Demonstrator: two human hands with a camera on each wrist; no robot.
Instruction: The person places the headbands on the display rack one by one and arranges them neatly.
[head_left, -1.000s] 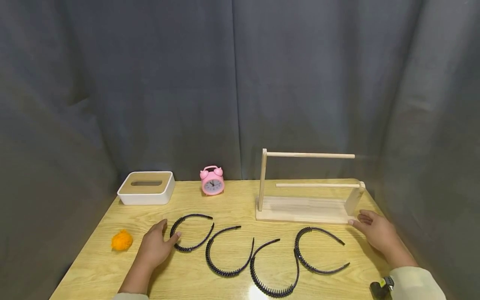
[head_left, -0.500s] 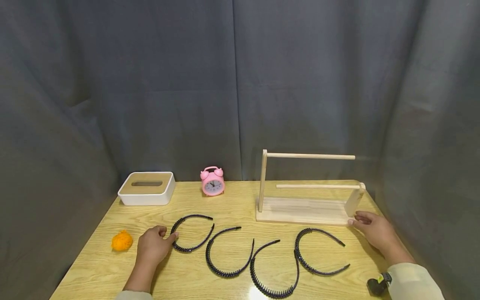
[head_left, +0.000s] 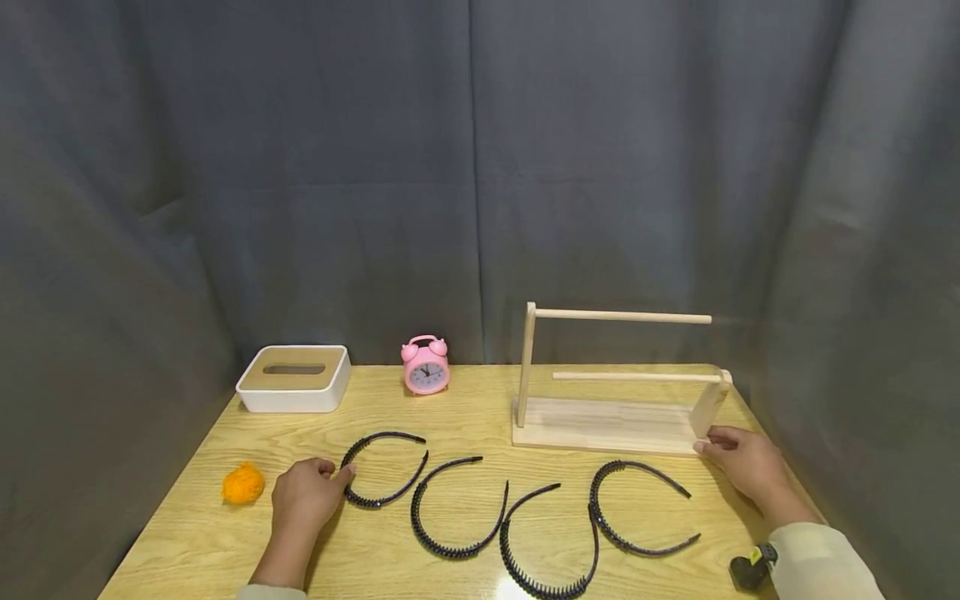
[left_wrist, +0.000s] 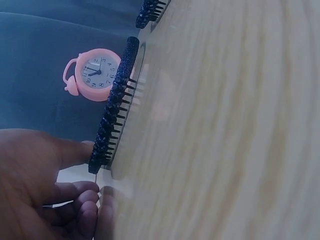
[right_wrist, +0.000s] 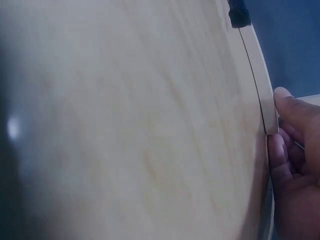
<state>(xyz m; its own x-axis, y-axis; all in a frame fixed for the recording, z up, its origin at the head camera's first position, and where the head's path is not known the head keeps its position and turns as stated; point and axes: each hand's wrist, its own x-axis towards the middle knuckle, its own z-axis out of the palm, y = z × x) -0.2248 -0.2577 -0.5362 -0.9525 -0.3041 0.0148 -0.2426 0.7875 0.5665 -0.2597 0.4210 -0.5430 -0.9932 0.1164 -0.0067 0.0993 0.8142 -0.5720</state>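
Four-sided view aside, several dark, toothed headbands lie on the table. My left hand point(head_left: 306, 496) is at the leftmost headband point(head_left: 351, 454), thumb over its toothed curve and fingers curled at its outer side, pinching it. In the left wrist view, that headband point(left_wrist: 112, 110) stands out above the wood with its end between thumb and fingers. My right hand point(head_left: 746, 467) grips the front right corner of a wooden rack point(head_left: 607, 425) with two horizontal rods. The right wrist view shows the thumb and fingers around the end of the rack's base point(right_wrist: 267, 107).
Other headbands, a middle one point(head_left: 450, 552), a lower one point(head_left: 540, 587) and a right one point(head_left: 600, 500), lie between the hands. Behind are a pink alarm clock point(head_left: 426, 375) and a tissue box point(head_left: 292, 392). An orange pom-pom point(head_left: 243, 483) lies left. Grey curtains point(head_left: 337, 208) enclose the table.
My left hand's fingers have curled in from a wider spread beside the leftmost headband, and the hand has drawn slightly nearer me. My right hand stays at the rack's corner.
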